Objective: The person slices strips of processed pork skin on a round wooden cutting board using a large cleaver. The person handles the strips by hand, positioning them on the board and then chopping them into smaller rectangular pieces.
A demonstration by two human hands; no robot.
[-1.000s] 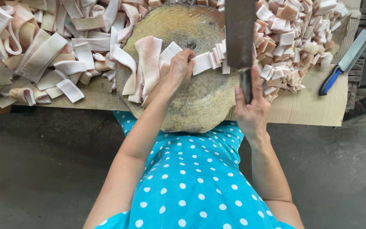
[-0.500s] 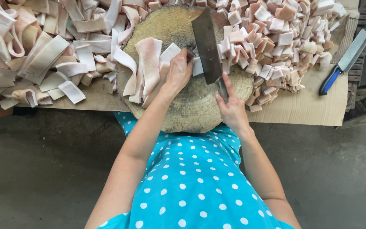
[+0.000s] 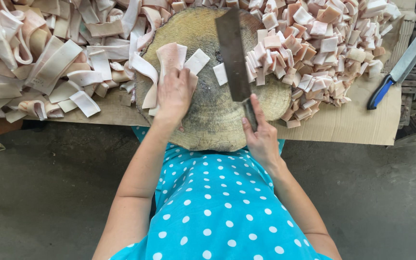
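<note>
Cardboard covers the table (image 3: 362, 126), and a round wood block (image 3: 213, 118) lies on it between long strips and cut squares. Her left hand (image 3: 175, 94) presses flat on a pale strip (image 3: 170, 57); the right hand (image 3: 261, 137) holds the cleaver (image 3: 233, 53) closed around its handle. Cutting is in progress, so the fingers must keep away from the blade.

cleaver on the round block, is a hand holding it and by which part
Yes: the right hand grips the cleaver by its handle, at the near end.
</note>
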